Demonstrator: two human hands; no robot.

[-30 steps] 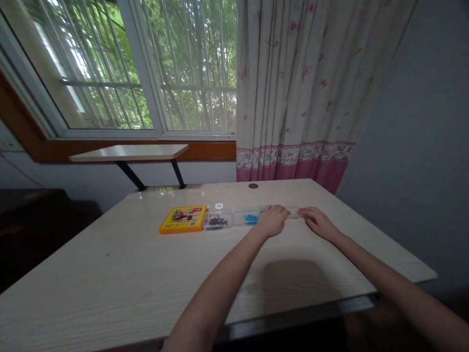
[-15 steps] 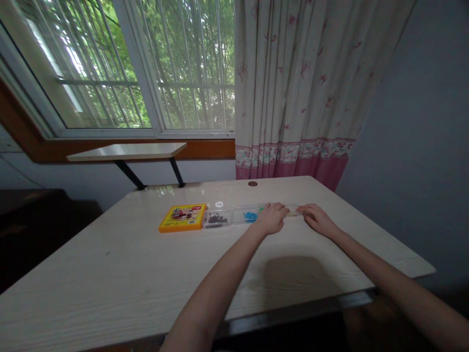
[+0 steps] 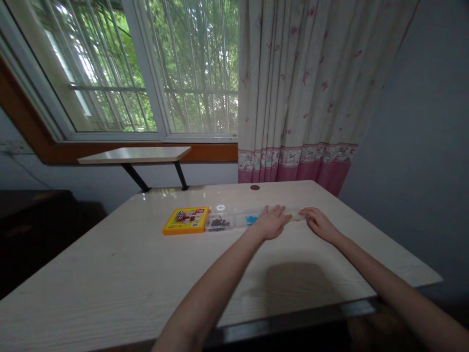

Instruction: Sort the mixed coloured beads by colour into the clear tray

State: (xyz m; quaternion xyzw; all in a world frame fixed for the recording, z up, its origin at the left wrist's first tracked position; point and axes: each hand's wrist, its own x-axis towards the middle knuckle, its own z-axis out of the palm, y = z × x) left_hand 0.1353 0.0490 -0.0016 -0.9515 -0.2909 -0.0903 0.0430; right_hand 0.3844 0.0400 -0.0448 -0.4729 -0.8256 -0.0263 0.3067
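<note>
A row of clear plastic boxes lies on the table. Dark small pieces (image 3: 220, 222) fill part of the leftmost clear box (image 3: 231, 224). Blue small pieces (image 3: 251, 220) show through the clear box (image 3: 240, 218) beside it. My left hand (image 3: 273, 223) rests over the middle of the row with its fingers spread, hiding part of the boxes. At the right end of the row, my right hand (image 3: 320, 225) has its slightly bent fingers against a clear box (image 3: 296, 215) with something pale in it. Neither hand is wrapped round anything.
A flat yellow-orange box (image 3: 186, 221) with a printed picture adjoins the row's left end. Behind stands a small raised shelf (image 3: 135, 155) on black legs. The pale wooden table (image 3: 146, 274) has a round hole cover (image 3: 255, 187) near its back edge, below a curtain (image 3: 293, 98).
My left hand's fingers have spread wider over the clear boxes, covering the green piece seen before. My right hand stays at the row's right end. The view has shifted slightly.
</note>
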